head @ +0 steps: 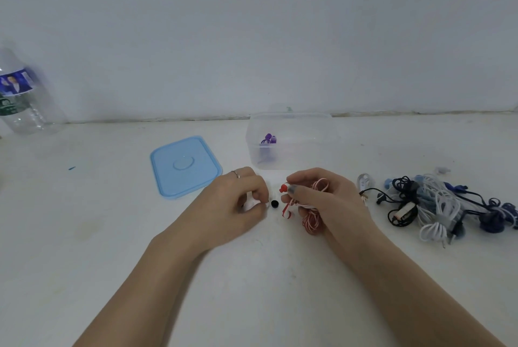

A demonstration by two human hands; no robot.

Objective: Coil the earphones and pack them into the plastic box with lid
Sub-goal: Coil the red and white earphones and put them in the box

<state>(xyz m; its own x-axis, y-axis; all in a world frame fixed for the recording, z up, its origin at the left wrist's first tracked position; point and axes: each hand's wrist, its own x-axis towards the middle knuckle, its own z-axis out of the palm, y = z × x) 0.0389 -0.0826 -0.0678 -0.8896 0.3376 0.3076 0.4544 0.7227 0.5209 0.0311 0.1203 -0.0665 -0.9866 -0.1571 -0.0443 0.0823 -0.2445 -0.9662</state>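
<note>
Red-and-white earphones [309, 207], partly coiled, near centre. Clear plastic box [288, 144], open, upright, just beyond, holding purple earphones [268, 139]. Blue lid [185, 165] flat at left. Tangled earphones [437, 206] at right.

Water bottle [21, 94] far left

Translucent plastic box [288, 150], matt table [112, 234]
</note>
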